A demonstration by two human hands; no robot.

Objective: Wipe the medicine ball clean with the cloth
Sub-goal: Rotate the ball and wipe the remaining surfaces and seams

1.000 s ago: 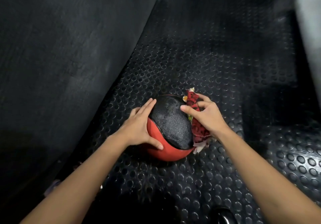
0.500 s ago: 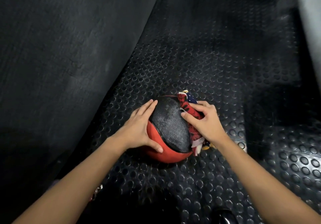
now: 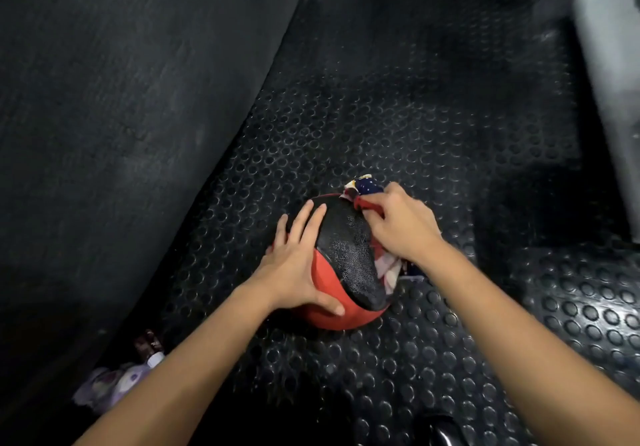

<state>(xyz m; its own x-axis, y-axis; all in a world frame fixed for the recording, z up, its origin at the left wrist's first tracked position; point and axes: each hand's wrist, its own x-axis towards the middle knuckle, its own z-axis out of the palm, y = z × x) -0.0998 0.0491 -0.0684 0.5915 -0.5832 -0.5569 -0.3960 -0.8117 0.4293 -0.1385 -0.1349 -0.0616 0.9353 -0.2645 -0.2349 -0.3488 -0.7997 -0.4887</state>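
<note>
A red and black medicine ball (image 3: 346,258) sits on a black studded rubber floor mat (image 3: 415,140). My left hand (image 3: 294,262) lies flat against the ball's left side, fingers straight, thumb across the red lower part. My right hand (image 3: 401,224) grips a bunched red, white and navy cloth (image 3: 365,186) and presses it on the ball's upper right side. Part of the cloth hangs out below my right wrist at the ball's right edge.
A dark textured wall or panel (image 3: 121,99) rises along the left. A pale grey object (image 3: 609,64) stands at the right edge. A small purple-patterned item (image 3: 114,380) lies by my left forearm, and a dark round thing (image 3: 446,428) shows at the bottom.
My right hand has slid the cloth up from the ball's right side toward its top far edge. My left hand has stayed on the left side with its fingers spread flatter.
</note>
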